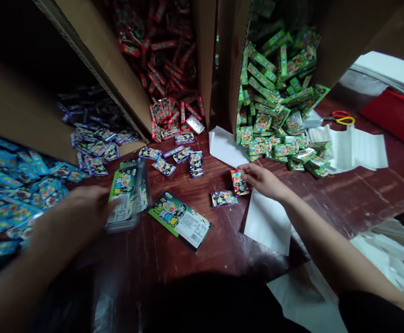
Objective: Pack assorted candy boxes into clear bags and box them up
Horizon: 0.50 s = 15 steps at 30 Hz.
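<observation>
My left hand is blurred by motion and grips a clear plastic package with a green printed card above the dark wooden table. My right hand reaches forward and pinches a small red candy packet. Just left of it lies a dark purple packet. A flat green printed card rests on the table between my hands. Several small purple packets are scattered beyond it.
Tipped cardboard boxes spill heaps of packets: blue at the left, purple, red in the middle, green at the right. White paper sheets, scissors and a red tray lie at the right.
</observation>
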Each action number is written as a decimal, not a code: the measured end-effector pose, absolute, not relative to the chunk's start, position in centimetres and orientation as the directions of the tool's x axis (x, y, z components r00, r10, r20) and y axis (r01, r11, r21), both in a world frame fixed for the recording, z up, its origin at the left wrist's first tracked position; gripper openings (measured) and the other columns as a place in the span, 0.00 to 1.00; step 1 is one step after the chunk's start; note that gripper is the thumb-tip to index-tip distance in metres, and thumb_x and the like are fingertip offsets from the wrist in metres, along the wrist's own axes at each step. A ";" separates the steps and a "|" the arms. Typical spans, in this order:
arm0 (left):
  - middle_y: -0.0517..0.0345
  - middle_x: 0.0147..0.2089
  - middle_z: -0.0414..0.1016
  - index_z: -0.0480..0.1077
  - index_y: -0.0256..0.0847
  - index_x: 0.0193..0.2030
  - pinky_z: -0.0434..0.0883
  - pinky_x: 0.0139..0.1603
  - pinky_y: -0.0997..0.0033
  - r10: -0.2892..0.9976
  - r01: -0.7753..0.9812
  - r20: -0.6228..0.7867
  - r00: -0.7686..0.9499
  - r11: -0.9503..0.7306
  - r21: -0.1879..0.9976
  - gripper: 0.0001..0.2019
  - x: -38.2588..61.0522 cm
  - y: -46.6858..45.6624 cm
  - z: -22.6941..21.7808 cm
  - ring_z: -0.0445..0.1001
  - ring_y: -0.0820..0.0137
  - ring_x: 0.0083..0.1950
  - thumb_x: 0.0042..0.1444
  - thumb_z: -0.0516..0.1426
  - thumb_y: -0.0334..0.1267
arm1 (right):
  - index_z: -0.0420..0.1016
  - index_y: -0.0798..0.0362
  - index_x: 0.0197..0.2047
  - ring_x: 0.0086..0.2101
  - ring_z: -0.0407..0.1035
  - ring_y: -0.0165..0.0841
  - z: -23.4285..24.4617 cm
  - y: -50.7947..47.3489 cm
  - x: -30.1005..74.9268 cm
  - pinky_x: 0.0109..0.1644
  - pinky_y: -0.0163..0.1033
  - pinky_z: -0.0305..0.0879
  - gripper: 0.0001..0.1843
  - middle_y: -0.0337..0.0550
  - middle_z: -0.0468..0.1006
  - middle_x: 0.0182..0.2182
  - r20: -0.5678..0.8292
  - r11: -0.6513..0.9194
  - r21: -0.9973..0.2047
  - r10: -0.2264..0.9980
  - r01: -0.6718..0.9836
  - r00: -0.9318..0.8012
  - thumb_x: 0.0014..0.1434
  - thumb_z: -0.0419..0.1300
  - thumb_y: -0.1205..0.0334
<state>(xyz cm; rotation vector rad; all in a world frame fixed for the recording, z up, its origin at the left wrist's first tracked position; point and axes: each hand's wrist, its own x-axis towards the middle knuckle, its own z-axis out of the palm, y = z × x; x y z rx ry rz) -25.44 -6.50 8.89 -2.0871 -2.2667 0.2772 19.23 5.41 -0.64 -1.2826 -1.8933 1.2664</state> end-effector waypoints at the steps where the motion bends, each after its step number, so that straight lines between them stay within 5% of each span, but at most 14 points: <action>1: 0.47 0.55 0.76 0.72 0.42 0.55 0.71 0.54 0.57 0.998 0.994 -0.044 -0.051 0.047 -0.102 0.23 -21.7 -6.2 8.4 0.75 0.56 0.52 0.68 0.45 0.54 | 0.71 0.51 0.57 0.41 0.75 0.37 -0.6 5.1 18.8 0.47 0.44 0.75 0.22 0.45 0.80 0.44 -0.076 0.117 -0.906 0.900 0.408 -0.428 0.65 0.57 0.49; 5: 0.49 0.62 0.71 0.63 0.52 0.67 0.74 0.42 0.63 0.949 0.953 -0.108 0.295 -0.283 0.113 0.25 -7.8 -4.5 4.6 0.74 0.56 0.54 0.65 0.56 0.50 | 0.70 0.50 0.56 0.39 0.74 0.36 0.1 4.0 18.3 0.44 0.43 0.76 0.23 0.44 0.79 0.41 -0.059 0.099 -0.936 0.902 0.337 -0.428 0.65 0.57 0.46; 8: 0.46 0.65 0.70 0.64 0.49 0.68 0.74 0.48 0.59 0.876 0.883 -0.120 0.466 -0.455 0.113 0.23 -4.1 -1.9 2.2 0.72 0.54 0.59 0.66 0.55 0.37 | 0.69 0.49 0.53 0.38 0.75 0.36 0.7 3.6 19.4 0.42 0.44 0.78 0.24 0.43 0.78 0.42 -0.088 0.001 -0.964 0.942 0.264 -0.324 0.61 0.62 0.42; 11: 0.55 0.69 0.68 0.69 0.51 0.64 0.71 0.60 0.59 0.699 0.713 -0.146 0.700 -0.671 0.203 0.23 -5.5 0.7 1.4 0.72 0.61 0.61 0.67 0.50 0.27 | 0.65 0.48 0.46 0.35 0.76 0.35 0.7 3.5 20.4 0.37 0.44 0.79 0.28 0.41 0.77 0.39 -0.125 -0.092 -0.974 0.980 0.206 -0.153 0.54 0.68 0.39; 15: 0.59 0.76 0.56 0.71 0.51 0.63 0.63 0.68 0.63 0.652 0.647 -0.096 0.752 -0.704 0.292 0.23 -8.2 1.9 1.4 0.66 0.64 0.69 0.68 0.48 0.26 | 0.61 0.48 0.36 0.29 0.75 0.36 -0.5 3.1 19.4 0.28 0.41 0.76 0.31 0.38 0.74 0.29 -0.155 -0.114 -0.917 0.985 0.383 -0.077 0.48 0.70 0.35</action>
